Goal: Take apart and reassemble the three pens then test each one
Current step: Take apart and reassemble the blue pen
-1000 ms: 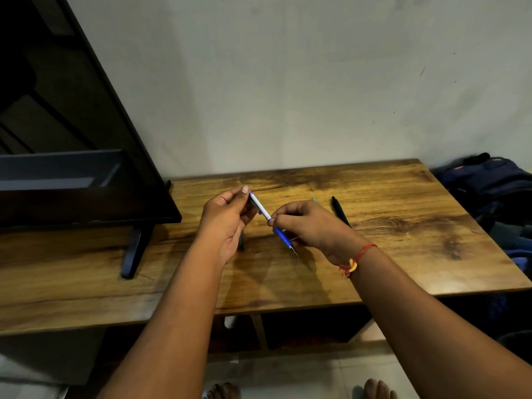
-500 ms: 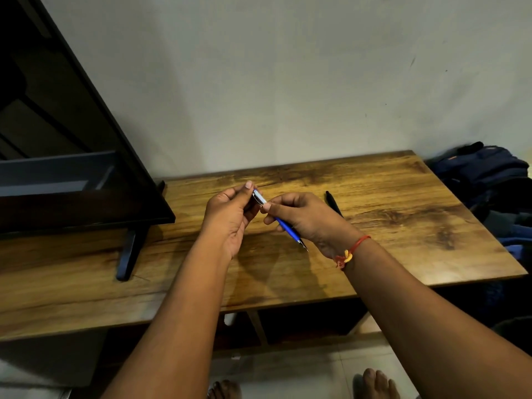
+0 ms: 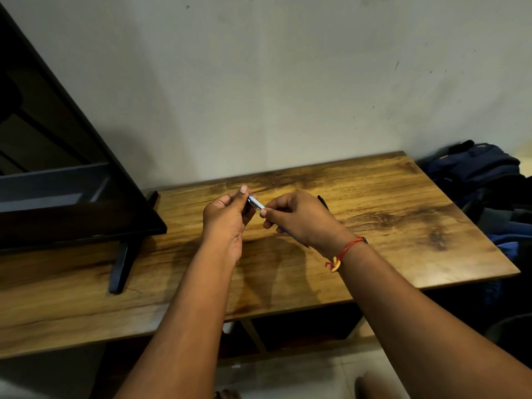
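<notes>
A blue and silver pen [image 3: 256, 203] is held between both hands above the wooden table [image 3: 388, 226]. My left hand [image 3: 227, 220] pinches its silver upper end with thumb and fingers. My right hand [image 3: 299, 218] grips the blue lower barrel, which runs under the palm and is mostly hidden. A black pen [image 3: 323, 201] lies on the table just behind my right hand, only its far end showing. No third pen is visible.
A black TV screen [image 3: 72, 197] on a slanted black foot [image 3: 122, 266] stands on the table's left part. Dark blue bags and clothes [image 3: 483, 174] are heaped beyond the table's right edge. A wall rises right behind the table.
My right hand has slid up the pen toward my left hand, so less of the barrel shows. The blue tip has gone out of sight under my right palm. The camera has dipped slightly.
</notes>
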